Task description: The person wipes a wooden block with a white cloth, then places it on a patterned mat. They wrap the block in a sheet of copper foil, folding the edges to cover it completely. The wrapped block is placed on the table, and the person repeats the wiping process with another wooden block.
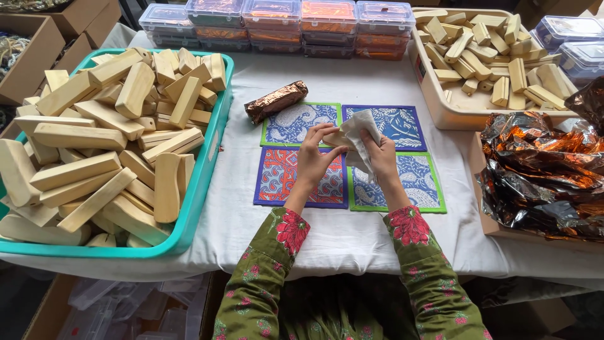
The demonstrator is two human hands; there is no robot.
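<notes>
Pale block (pixel 336 138) held above patterned mats (pixel 301 178) at counter (pixel 352 236) centre, gripped by left hand (pixel 314 157); white tissue (pixel 362 129) clasped around it by right hand (pixel 382 156), seemingly for wrapping. Foil-wrapped roll (pixel 275 101) laid just beyond mats.

Green sleeves (pixel 264 283) (red flowers); bare wrists.

Wooden piece (pixel 335 138) mostly hidden by white paper (pixel 362 129); teal tray (pixel 201 182) cut off left.

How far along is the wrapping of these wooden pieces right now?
Done: one foil-wrapped roll lies on the white cloth. In hand: the left hand and right hand hold a wooden piece in white paper. Left: the teal bin and beige tray still hold many bare pieces.
</notes>
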